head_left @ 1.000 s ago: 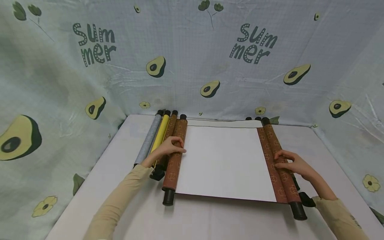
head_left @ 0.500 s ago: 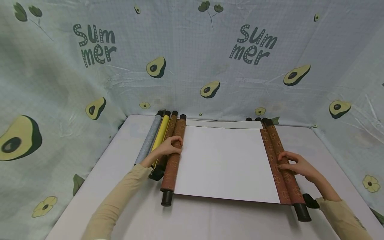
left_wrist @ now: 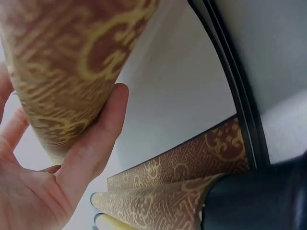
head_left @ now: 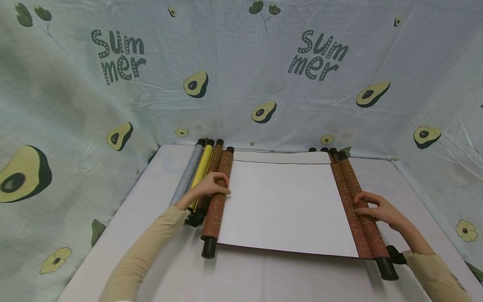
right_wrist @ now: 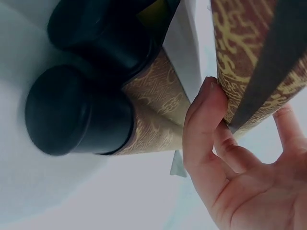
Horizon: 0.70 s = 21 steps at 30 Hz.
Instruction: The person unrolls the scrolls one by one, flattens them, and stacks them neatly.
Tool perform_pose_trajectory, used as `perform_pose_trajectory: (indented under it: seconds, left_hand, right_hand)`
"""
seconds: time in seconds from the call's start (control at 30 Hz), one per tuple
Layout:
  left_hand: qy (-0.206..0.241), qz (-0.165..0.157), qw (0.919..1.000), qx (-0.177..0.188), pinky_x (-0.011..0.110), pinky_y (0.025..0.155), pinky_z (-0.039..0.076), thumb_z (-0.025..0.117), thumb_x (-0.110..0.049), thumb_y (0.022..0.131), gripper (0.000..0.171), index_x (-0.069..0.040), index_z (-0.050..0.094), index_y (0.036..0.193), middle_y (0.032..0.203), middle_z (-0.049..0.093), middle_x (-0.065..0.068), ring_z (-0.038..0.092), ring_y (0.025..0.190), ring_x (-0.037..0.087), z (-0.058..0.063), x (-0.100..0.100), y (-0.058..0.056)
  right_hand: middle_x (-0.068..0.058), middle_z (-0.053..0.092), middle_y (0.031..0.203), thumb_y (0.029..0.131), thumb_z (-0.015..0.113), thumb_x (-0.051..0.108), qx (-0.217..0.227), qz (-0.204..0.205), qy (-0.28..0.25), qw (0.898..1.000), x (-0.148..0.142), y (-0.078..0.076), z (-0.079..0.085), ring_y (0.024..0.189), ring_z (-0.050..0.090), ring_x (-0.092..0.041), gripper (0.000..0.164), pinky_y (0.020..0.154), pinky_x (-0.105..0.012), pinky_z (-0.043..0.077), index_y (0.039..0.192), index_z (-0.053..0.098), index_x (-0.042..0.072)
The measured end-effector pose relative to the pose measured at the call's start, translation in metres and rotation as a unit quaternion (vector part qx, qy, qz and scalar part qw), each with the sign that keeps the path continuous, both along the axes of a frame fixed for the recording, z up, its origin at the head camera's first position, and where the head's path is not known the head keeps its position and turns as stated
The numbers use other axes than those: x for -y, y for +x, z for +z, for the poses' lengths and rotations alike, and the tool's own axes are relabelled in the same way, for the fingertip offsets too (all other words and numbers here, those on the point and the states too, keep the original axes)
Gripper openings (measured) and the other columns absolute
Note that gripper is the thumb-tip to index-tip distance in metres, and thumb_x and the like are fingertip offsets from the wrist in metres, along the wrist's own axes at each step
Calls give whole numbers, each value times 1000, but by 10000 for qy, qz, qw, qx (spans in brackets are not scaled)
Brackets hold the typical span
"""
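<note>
A hanging scroll is spread between my hands, its white sheet [head_left: 283,205] bare, with brown gold-patterned rods along both sides ending in black knobs. My left hand [head_left: 213,184] grips the left rod [head_left: 216,214], thumb on the inner side; the left wrist view shows the thumb and fingers around the patterned roll [left_wrist: 81,72]. On the other side, my right hand [head_left: 379,208] pinches the right rod [head_left: 371,235]. From the right wrist, its fingers [right_wrist: 204,124] curl against the brown roll [right_wrist: 244,43]. The scroll's near edge is raised above the table.
Beneath it lie other scrolls: a grey rod [head_left: 188,172], a yellow rod [head_left: 202,165] and a brown rod [head_left: 216,157] at left, their right ends partly hidden. A pale avocado-print cloth [head_left: 234,63] hangs behind the white table [head_left: 241,281].
My right hand has moved to the right with its rod, and the left one has shifted slightly left. The white sheet between them now spans wider.
</note>
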<state>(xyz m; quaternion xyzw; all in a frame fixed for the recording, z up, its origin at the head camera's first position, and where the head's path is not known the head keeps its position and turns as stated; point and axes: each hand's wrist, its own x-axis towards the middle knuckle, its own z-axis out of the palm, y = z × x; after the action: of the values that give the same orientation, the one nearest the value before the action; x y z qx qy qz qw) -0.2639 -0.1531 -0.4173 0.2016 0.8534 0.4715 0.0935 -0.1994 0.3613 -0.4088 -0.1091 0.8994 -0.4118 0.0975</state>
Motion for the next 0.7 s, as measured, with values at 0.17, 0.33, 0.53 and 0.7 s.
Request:
perform_pose_trajectory:
  seconds: [0.17, 0.33, 0.53, 0.7]
  left_hand:
    - [-183, 147, 9996, 128, 25, 56, 35, 76, -16, 69, 31, 2, 59, 86, 82, 55, 9, 39, 62, 13, 1, -2, 2]
    - [-423, 180, 9989, -52, 27, 66, 36, 78, -16, 66, 30, -2, 56, 81, 81, 53, 7, 41, 71, 16, -2, -4, 2]
    - [-254, -32, 9996, -154, 31, 72, 33, 70, 0, 68, 24, 2, 51, 83, 83, 51, 11, 42, 79, 21, -2, 0, 1]
    - [-397, -63, 9992, 24, 29, 67, 35, 63, -2, 73, 18, 2, 57, 90, 92, 56, 14, 44, 76, 18, -1, 0, 1]
  right_hand:
    - [8, 47, 95, 83, 62, 22, 5, -78, 72, 9999, -3, 0, -2, 68, 46, -7, 29, 49, -30, 41, 101, 49, 4]
    - [8, 46, 97, 82, 62, 23, -5, -113, 106, 9999, -4, 0, -1, 70, 46, -7, 30, 50, -30, 42, 101, 49, 4]
    - [13, 47, 95, 83, 62, 22, -58, -176, 175, 9997, -9, 3, 0, 74, 45, -4, 30, 52, -30, 42, 102, 49, 3]
    - [13, 47, 95, 82, 63, 23, -122, -173, 188, 9996, -13, 2, -2, 74, 46, -4, 27, 51, -30, 41, 100, 50, 6]
